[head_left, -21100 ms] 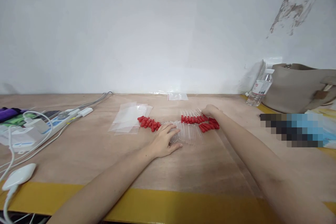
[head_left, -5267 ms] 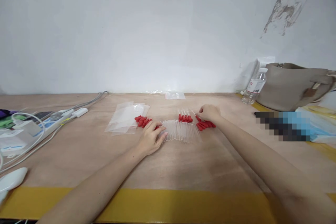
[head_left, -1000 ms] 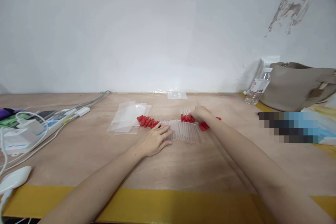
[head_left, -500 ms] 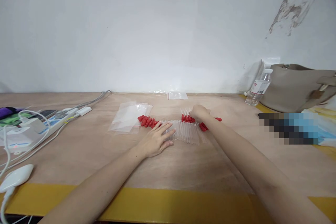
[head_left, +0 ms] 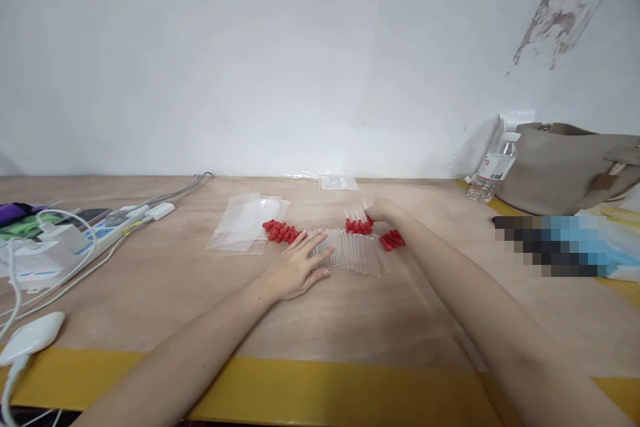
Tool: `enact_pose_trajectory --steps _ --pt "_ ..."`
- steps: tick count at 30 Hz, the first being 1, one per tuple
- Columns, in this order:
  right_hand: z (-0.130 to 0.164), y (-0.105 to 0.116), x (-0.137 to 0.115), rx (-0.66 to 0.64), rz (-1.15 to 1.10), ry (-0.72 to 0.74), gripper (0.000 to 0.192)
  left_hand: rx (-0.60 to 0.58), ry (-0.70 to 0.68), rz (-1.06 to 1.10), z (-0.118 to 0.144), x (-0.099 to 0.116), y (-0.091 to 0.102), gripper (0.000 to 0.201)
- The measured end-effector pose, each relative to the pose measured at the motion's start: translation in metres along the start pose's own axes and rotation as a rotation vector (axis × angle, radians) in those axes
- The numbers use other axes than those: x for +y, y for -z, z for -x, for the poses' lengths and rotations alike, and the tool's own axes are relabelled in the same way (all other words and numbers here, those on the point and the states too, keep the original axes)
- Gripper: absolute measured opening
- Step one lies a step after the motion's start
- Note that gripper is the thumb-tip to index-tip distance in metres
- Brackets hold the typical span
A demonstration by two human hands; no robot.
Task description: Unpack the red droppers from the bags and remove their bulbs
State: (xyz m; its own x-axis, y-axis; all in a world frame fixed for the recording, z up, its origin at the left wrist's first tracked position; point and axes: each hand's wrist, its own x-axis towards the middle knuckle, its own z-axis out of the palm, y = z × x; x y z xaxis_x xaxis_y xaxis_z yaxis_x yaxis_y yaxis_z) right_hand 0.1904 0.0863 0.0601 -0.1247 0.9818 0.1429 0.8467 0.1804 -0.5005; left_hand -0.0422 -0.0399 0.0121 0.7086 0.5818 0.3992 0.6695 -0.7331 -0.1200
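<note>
Change: since half a second before, your right hand (head_left: 383, 210) had slid a little toward the frame's upper middle, and the red bulbs it had covered on its right showed again; your left hand (head_left: 295, 270) had not shifted.
Left hand: you laid it flat, palm down, just left of frame centre, fingers (head_left: 320, 255) spread and straight, their tips resting on the left end of the row of clear pipettes (head_left: 350, 252).
Right hand: you reached it to the far side of the row, above centre; its fingers were curled together at the tips of the far pipettes (head_left: 356, 213), but you could not tell from this view whether they pinched one.
Clear pipettes: they lay side by side on the wooden table (head_left: 150, 280) at frame centre, glass stems toward you.
Red bulbs: one cluster (head_left: 281, 232) sat just left of the row, touching your left fingertips' side; another (head_left: 358, 227) lay under your right hand; a third (head_left: 393, 240) lay right of it.
Plastic bags: a small stack of clear ones (head_left: 245, 223) lay left of the bulbs, another bag (head_left: 339, 182) at the wall.
Left edge: a power strip (head_left: 107, 230) with white cables.
Right edge: a water bottle (head_left: 493, 170) beside a grey bag (head_left: 565, 167).
</note>
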Motion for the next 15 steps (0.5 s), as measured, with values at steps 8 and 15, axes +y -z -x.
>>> enact_pose_trajectory --steps 8,15 --pt "0.081 0.004 0.001 0.065 -0.041 0.307 0.024 0.210 0.025 0.009 -0.005 0.010 0.001 0.046" --pt "0.145 -0.043 0.018 0.413 0.323 0.767 0.017 0.356 -0.076 -0.069 -0.015 0.027 -0.009 0.031"
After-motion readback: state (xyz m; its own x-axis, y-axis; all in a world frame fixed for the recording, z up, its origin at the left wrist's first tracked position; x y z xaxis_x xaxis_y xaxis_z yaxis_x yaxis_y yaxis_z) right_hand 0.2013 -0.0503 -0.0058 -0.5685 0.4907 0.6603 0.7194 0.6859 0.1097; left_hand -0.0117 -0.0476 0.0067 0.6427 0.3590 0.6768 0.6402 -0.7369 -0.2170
